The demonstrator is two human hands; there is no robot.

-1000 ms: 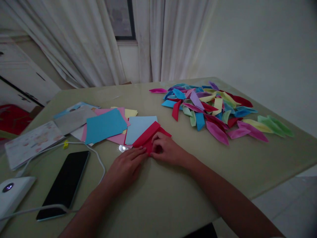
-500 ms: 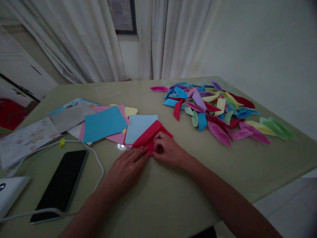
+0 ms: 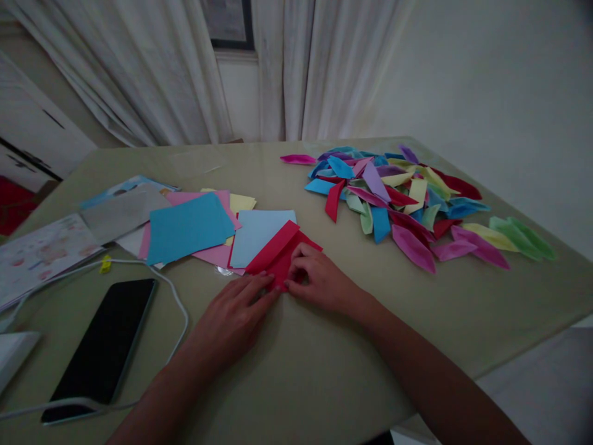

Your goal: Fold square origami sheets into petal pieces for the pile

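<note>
A sheet of red paper [image 3: 283, 257] lies on the table before me, with a folded strip along its upper left side. My left hand [image 3: 238, 304] has its thumb and fingers closed at the paper's lower left edge and holds it down. At the lower right edge, my right hand [image 3: 319, 277] pinches the same sheet between thumb and curled forefinger. Both hands nearly meet at the near corner, where the fingertips hide part of the paper. Just beyond, partly under the red sheet, lies a light blue sheet [image 3: 257, 232].
Many folded paper pieces [image 3: 373, 185] in mixed colours are heaped at the back right. Left of my hands lie a blue sheet [image 3: 189, 227], pink sheets and a patterned booklet [image 3: 44, 256]. A black phone [image 3: 104, 343] and a white cable [image 3: 178, 293] are nearer on the left.
My view has shifted slightly. The right-hand fingers have shifted a little on the red paper, exposing more of its middle. Both hands stay at its near corner.
</note>
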